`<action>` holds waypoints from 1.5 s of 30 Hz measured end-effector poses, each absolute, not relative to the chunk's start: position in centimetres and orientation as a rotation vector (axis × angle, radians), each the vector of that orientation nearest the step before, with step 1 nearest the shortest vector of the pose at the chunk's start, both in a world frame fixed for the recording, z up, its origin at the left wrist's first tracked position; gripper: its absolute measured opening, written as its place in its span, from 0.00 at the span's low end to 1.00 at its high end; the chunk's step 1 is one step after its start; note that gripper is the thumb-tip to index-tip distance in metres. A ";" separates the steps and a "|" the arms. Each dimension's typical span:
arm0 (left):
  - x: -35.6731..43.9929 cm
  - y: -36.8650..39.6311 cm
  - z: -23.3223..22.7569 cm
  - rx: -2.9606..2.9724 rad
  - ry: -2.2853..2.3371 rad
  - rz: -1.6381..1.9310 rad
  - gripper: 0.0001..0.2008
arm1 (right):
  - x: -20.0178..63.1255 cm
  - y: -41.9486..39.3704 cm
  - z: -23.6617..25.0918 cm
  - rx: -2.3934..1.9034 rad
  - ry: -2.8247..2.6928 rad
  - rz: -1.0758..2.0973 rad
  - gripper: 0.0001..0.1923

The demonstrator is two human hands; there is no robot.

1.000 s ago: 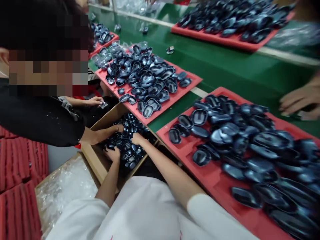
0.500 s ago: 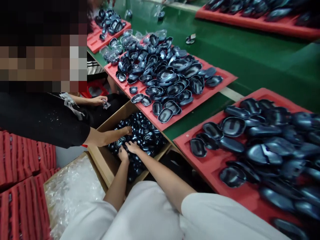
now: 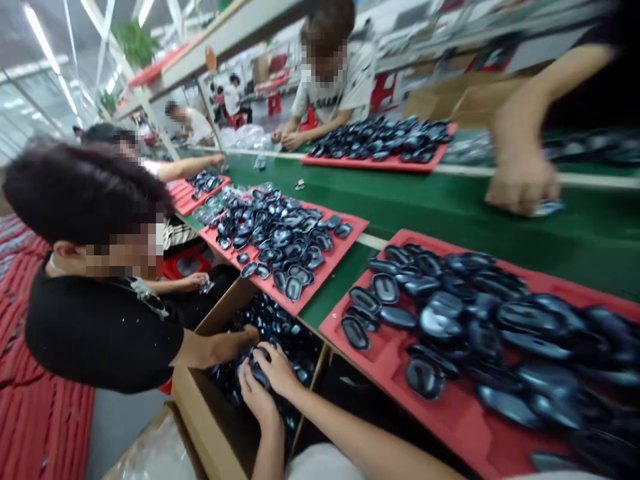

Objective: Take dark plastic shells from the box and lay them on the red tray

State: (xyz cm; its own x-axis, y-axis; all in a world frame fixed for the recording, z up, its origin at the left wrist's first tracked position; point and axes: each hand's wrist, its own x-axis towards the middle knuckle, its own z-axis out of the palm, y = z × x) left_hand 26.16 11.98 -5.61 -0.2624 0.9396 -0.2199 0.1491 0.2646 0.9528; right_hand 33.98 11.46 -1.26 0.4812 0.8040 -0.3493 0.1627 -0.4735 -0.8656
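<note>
- Gathering casing shells appears to be the step in hand: the left hand (image 3: 256, 395) and right hand (image 3: 278, 371) meet over the cardboard carton (image 3: 213, 421), between its table-side edge and the opposite edge.
- Fingers of both hands are curled, grasping at least one dark-blue casing shell (image 3: 259, 366) between them; the exact count cannot be told.
- Next move, in my judgement, calls for even pressure from both palms, clear of the co-worker's hand (image 3: 251, 333) just beyond the fingertips.
- Held piece: glossy, rounded, partly covered by fingers; surface defects cannot be assessed.
- Loose shells (image 3: 273, 313) of similar dark finish lie jumbled inside the carton, reaching its far corner.
</note>
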 end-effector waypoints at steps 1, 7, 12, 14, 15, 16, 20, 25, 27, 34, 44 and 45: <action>26.6 11.8 -4.9 1.033 1.601 1.136 0.20 | 34.4 11.2 -0.4 -1.883 -0.809 0.955 0.19; 28.6 12.3 1.0 1.164 1.434 1.292 0.22 | 36.4 9.7 7.3 -1.757 -0.817 0.714 0.15; 29.9 13.0 5.7 1.248 1.310 1.441 0.22 | 37.3 9.4 11.5 -1.665 -0.834 0.627 0.16; 30.2 13.1 6.5 1.240 1.315 1.414 0.22 | 37.3 9.5 11.6 -1.664 -0.812 0.650 0.18; 30.2 13.1 6.6 1.238 1.324 1.390 0.22 | 37.3 9.6 11.4 -1.669 -0.797 0.665 0.18; 30.2 13.1 6.7 1.239 1.329 1.366 0.21 | 37.2 9.6 11.2 -1.675 -0.781 0.676 0.18; 30.1 12.9 8.1 1.292 1.292 1.371 0.19 | 37.0 9.6 11.7 -1.697 -0.740 0.677 0.18; 32.1 12.0 13.5 1.354 1.110 1.519 0.17 | 38.4 8.8 16.5 -1.650 -0.781 0.530 0.18; 33.9 11.6 15.8 1.349 0.994 1.525 0.17 | 39.8 8.1 18.8 -1.638 -0.782 0.435 0.19; 43.2 6.5 20.3 1.381 0.573 1.332 0.18 | 47.8 1.2 23.1 -1.658 -0.622 0.036 0.18; 52.0 -7.0 15.6 1.532 0.189 0.695 0.19 | 54.3 -14.6 16.9 -1.880 -0.082 -0.307 0.27; 52.3 -7.4 15.2 1.533 0.187 0.671 0.19 | 54.5 -15.2 16.5 -1.907 -0.070 -0.293 0.27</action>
